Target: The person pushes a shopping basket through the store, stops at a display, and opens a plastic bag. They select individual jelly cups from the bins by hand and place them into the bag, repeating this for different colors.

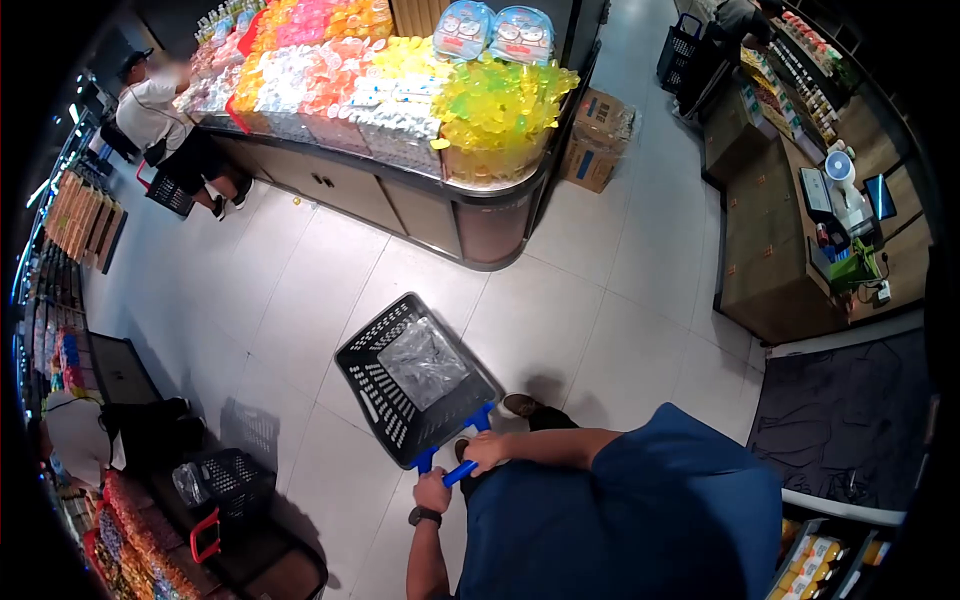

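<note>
I hold a black shopping basket (385,390) by its blue handle (457,472), low in front of me over the tiled floor. My left hand (432,491), with a dark watch on the wrist, grips the near end of the handle. My right hand (485,451) grips the same handle a little farther along. A clear plastic bag (425,362) lies inside the basket. My blue shirt fills the lower right of the view.
A curved display counter (480,215) piled with bagged colourful sweets stands ahead. A cardboard box (597,140) sits beside it. A person in white (160,115) crouches at far left; another person and a black basket (232,478) are at lower left. A wooden checkout desk (780,250) is right.
</note>
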Tool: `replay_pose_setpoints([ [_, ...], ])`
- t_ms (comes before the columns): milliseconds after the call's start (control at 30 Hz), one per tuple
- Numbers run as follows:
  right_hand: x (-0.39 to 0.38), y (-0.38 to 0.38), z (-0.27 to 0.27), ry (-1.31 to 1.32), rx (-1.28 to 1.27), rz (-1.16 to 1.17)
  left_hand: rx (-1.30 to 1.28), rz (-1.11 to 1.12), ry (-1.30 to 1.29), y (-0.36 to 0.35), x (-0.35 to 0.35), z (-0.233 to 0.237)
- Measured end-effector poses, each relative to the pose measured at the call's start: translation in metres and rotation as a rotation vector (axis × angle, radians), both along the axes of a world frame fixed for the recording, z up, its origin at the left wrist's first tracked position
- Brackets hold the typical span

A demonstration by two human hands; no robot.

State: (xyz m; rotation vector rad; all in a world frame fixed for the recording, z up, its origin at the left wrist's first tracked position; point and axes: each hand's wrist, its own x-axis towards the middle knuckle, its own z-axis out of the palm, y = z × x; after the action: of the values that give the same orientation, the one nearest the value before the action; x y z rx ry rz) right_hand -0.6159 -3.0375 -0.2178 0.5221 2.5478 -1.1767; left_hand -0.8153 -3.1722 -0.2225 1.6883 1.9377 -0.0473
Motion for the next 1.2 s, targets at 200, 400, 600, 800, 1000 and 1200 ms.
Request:
replay_pose_setpoints([
  [200, -0.012, -0.043, -0.001, -0.265, 0.111, -0.07, -0.258, -0.121, -0.194, -0.022, -0.02, -0.035],
  [400, -0.031, -0.058, 0.034, -0.018, 0.392, -0.281, -0.22, -0.132, -0.383, 0.002, -0.037, -0.01],
  [600, -0.072, 0.011, 0.043, -0.114, 0.612, -0.268, -0.152, -0.017, -0.402, 0.069, -0.058, 0.037],
  [800, -0.102, 0.105, 0.048, -0.022, 0.674, -0.127, -0.036, 0.17, -0.416, 0.118, -0.062, -0.008],
  [1000, -0.159, 0.202, 0.051, 0.053, 0.653, 0.064, 0.091, 0.345, -0.431, 0.182, -0.097, -0.014],
  [1200, -0.261, 0.274, 0.05, -0.218, 0.639, 0.143, 0.271, 0.712, -0.021, 0.233, -0.132, 0.021],
])
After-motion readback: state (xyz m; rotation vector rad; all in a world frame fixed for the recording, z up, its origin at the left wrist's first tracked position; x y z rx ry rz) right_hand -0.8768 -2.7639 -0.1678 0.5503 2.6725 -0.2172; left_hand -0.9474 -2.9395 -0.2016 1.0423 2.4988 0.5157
